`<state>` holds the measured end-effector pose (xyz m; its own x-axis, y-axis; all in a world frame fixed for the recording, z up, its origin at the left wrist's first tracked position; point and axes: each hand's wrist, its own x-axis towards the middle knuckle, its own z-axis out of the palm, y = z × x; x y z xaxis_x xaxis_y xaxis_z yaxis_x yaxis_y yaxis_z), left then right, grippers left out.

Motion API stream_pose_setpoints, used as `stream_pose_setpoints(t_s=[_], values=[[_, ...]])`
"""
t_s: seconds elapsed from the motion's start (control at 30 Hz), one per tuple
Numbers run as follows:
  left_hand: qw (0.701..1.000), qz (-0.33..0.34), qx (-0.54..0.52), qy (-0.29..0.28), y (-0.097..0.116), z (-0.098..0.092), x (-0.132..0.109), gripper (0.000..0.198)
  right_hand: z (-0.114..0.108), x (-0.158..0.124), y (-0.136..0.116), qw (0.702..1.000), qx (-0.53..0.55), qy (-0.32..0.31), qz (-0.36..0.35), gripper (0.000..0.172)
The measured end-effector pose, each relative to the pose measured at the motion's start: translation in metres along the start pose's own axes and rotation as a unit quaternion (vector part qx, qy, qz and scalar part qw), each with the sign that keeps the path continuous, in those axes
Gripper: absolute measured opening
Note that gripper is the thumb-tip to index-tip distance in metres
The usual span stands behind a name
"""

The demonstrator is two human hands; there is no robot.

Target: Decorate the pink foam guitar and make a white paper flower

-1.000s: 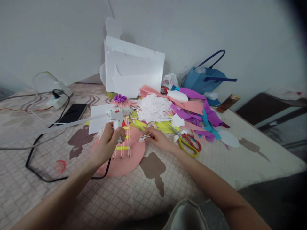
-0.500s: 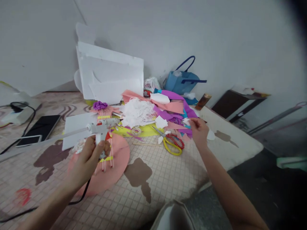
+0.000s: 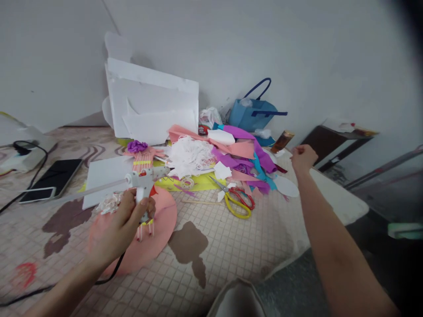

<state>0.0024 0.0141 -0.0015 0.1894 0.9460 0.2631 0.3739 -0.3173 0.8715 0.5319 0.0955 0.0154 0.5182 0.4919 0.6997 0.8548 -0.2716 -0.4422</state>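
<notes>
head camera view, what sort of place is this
Probably a makeshift craft corner, though whether home or workshop is unclear: a glue gun in the left hand, scissors and purple strips on the table.

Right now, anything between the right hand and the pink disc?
Yes, on the table: scraps nearest the right hand, then scissors, then a thin stick near the pink disc. All lie low; passing over looks feasible.

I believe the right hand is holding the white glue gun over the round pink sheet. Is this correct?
Not quite: the head view shows the left hand holding the white glue gun over the round pink sheet.
</notes>
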Motion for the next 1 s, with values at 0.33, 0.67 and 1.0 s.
stream_pose_setpoints(t_s=[0.33, 0.67, 1.0], values=[[0.998, -0.019, -0.058, -0.025, 0.001, 0.008, 0.007, 0.021, 0.036, -0.095, -0.122, 0.914, 0.230, -0.310, -0.126, 0.015], [0.993, -0.038, -0.108, -0.007, 0.013, 0.011, 0.007, 0.021, 0.057, -0.126, -0.129, 0.885, 0.322, -0.330, -0.063, 0.035], [0.995, -0.035, -0.091, 0.001, 0.006, 0.008, 0.003, 0.020, 0.079, -0.126, -0.127, 0.927, 0.232, -0.270, -0.121, 0.015]])
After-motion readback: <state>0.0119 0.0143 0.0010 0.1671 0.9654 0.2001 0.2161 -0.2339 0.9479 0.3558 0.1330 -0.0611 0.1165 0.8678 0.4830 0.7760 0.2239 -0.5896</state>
